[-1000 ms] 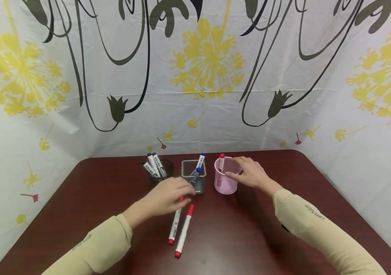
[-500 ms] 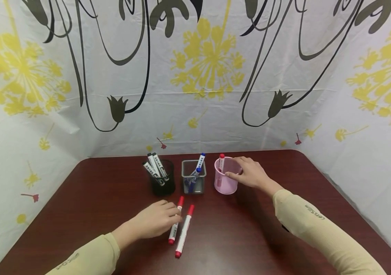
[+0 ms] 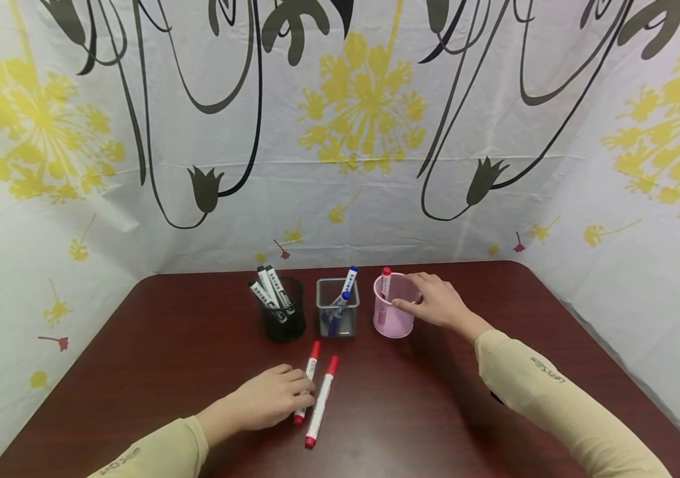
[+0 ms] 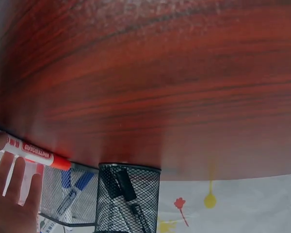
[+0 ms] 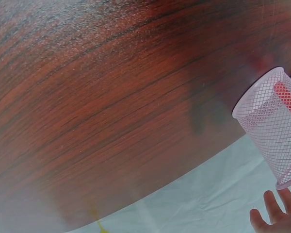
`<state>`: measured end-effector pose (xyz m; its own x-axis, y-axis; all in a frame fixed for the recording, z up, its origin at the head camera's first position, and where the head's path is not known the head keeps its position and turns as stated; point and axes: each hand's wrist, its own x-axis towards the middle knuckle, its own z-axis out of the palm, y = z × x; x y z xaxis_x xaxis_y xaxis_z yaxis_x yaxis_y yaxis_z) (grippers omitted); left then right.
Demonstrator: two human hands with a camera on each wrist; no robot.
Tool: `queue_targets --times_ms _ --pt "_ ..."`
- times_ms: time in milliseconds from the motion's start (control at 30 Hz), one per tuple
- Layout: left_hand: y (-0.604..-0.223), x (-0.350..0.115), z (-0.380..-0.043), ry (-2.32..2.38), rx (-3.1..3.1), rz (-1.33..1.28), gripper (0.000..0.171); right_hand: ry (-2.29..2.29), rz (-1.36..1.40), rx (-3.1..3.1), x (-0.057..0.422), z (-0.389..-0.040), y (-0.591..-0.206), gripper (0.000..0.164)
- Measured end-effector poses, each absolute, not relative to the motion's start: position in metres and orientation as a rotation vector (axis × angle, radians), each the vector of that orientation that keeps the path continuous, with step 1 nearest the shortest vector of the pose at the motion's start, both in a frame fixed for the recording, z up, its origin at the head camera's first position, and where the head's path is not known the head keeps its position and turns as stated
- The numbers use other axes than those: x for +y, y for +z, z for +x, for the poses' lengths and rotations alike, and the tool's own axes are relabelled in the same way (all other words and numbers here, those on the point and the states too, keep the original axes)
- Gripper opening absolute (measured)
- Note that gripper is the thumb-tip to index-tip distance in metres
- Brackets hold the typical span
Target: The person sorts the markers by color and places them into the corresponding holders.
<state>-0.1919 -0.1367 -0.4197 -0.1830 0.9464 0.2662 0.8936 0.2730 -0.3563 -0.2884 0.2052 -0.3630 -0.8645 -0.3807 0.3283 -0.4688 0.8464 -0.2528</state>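
My left hand (image 3: pixel 273 397) is down at the nearer-left red whiteboard marker (image 3: pixel 311 369), thumb and fingertips about its barrel while it lies on the table. In the left wrist view, the thumb overlaps one end of that marker and the red cap points away. A second red marker (image 3: pixel 321 402) lies beside it, to the right. My right hand (image 3: pixel 440 303) holds the rim of the pink mesh pen holder (image 3: pixel 393 322), thumb on the near side, fingers over the far side. One red marker (image 3: pixel 385 283) stands inside it.
Left of the pink holder stands a square grey mesh holder (image 3: pixel 319 311) with blue markers (image 3: pixel 348 281). Farther left is a round black mesh holder (image 3: pixel 283 330) with several black markers (image 3: pixel 267 285). A patterned cloth (image 3: pixel 292 199) hangs behind the dark wooden table (image 3: pixel 412 411).
My left hand has come back toward me from in front of the holders, down onto the left loose red marker. My right hand has stayed on the pink holder's rim.
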Motion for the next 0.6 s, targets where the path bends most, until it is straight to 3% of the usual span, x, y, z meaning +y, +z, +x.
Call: queue_targets --times_ms 600 --pt "-0.4219 -0.1346 -0.1893 0.206 -2.073 -1.708 0.013 0.475 0.652 -2.754 0.2059 -0.2899 -0.3634 0.063"
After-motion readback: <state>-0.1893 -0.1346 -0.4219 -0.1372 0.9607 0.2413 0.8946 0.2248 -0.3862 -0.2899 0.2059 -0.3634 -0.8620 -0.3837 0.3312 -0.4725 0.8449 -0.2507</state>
